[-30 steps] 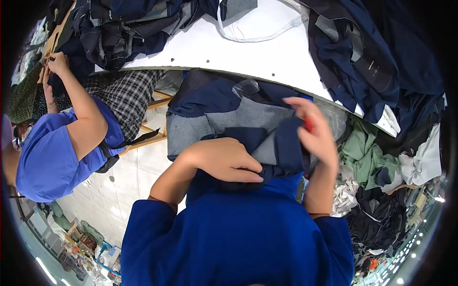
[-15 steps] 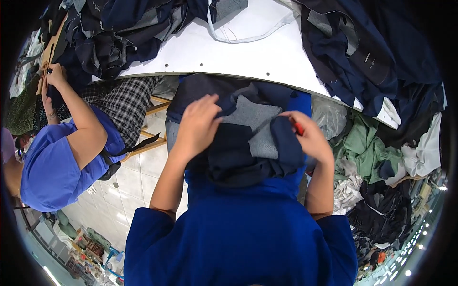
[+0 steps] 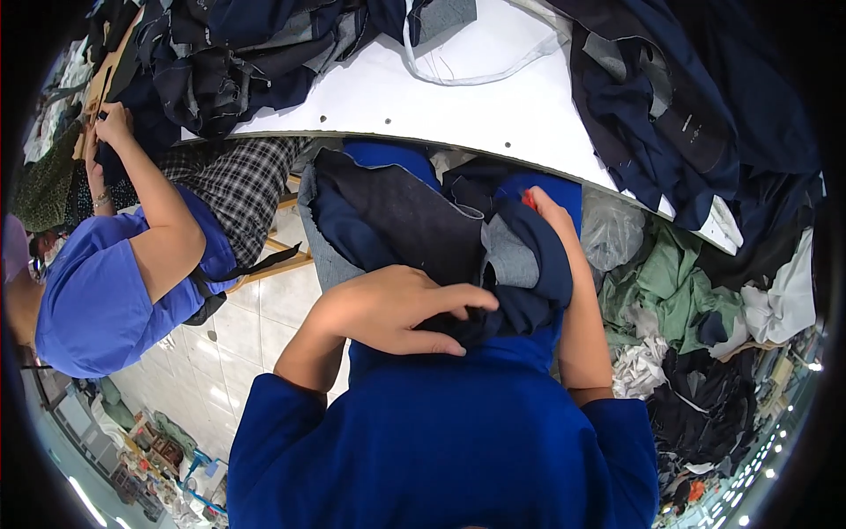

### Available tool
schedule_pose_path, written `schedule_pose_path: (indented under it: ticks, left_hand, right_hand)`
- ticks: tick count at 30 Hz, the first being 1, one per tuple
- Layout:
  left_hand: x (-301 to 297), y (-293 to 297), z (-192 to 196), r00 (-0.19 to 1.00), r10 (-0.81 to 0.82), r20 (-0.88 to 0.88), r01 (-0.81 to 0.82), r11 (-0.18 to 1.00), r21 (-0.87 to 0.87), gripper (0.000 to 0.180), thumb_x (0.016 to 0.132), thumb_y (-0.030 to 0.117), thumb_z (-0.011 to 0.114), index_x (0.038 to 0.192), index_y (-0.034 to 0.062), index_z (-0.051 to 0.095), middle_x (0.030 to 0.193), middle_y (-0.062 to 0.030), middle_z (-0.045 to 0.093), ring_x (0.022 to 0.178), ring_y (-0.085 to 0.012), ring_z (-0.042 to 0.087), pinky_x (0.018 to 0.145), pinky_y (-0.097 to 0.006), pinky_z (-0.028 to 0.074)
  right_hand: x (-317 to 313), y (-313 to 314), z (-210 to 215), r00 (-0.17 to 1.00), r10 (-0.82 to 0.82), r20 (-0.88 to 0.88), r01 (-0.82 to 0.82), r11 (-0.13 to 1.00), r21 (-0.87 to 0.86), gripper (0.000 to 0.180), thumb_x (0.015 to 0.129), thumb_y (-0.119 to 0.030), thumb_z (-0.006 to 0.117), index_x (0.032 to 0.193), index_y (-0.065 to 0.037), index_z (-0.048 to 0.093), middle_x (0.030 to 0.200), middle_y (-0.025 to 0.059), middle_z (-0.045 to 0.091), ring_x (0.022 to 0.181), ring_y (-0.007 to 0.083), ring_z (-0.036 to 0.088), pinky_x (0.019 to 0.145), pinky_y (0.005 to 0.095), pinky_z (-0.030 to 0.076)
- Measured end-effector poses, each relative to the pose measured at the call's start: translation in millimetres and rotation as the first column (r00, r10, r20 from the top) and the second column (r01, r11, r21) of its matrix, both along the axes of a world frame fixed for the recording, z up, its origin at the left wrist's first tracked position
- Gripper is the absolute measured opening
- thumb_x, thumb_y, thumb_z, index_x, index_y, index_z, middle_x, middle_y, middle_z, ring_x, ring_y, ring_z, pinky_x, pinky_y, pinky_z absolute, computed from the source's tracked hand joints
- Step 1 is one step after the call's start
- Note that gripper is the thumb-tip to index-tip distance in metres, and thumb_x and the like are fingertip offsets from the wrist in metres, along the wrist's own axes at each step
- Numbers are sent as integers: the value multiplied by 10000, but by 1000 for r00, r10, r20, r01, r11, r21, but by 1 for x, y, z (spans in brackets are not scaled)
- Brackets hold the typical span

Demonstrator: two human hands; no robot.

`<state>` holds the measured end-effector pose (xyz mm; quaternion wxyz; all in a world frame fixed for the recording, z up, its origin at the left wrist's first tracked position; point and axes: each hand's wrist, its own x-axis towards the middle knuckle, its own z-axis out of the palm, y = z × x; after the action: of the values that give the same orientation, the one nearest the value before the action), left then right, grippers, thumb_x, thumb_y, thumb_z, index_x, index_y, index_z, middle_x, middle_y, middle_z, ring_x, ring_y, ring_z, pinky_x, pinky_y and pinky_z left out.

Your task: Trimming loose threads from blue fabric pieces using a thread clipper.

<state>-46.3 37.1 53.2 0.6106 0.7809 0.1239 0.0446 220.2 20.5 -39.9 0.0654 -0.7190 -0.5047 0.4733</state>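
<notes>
Across my lap lies a dark navy denim garment, bunched up, with its paler grey-blue inner side turned out in places. My left hand is over its near edge, thumb and forefinger apart, with nothing seen between them. At the far right of the garment, my right hand is closed round a small red tool. Only a bit of red shows, so its exact kind is hidden. The right forearm runs along the garment's right side.
Beyond my knees stands a white table, with dark denim pieces heaped at left and more dark garments at right. Right of me lie green cloth and fabric scraps. A person in blue works at left.
My left hand has come down toward me from the garment's far side. My right hand has moved slightly away with the red tool. The garment's dark face now shows spread out at left.
</notes>
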Motion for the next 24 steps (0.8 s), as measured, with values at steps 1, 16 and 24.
schedule_pose_path:
  ticks: [1,16,24]
  left_hand:
    - [0,0,0,998,43,-37,-45,998,-50,557,840,324,619,1325,133,424,774,-103,665,662,-263,652,592,-318,492]
    - [-57,16,21,990,132,49,-121,975,-187,496,816,197,666,1265,47,518,700,-89,657,575,-205,637,554,-240,488]
    - [-29,72,-59,733,600,-320,-606,790,92,431,920,418,460,1024,34,625,889,-127,654,861,-248,630,767,-317,473]
  right_hand:
    - [-2,-1,-5,1000,-5,0,5,1000,-1,289,864,-197,560,1119,-62,544,974,98,600,895,141,545,788,267,428]
    - [-89,12,-41,812,486,-323,-364,855,370,363,843,-121,497,1196,-179,562,1168,202,512,1047,339,530,910,301,405]
    - [-86,-19,67,873,479,-89,-250,596,763,271,693,-29,603,948,-101,661,977,55,560,906,264,512,776,322,455]
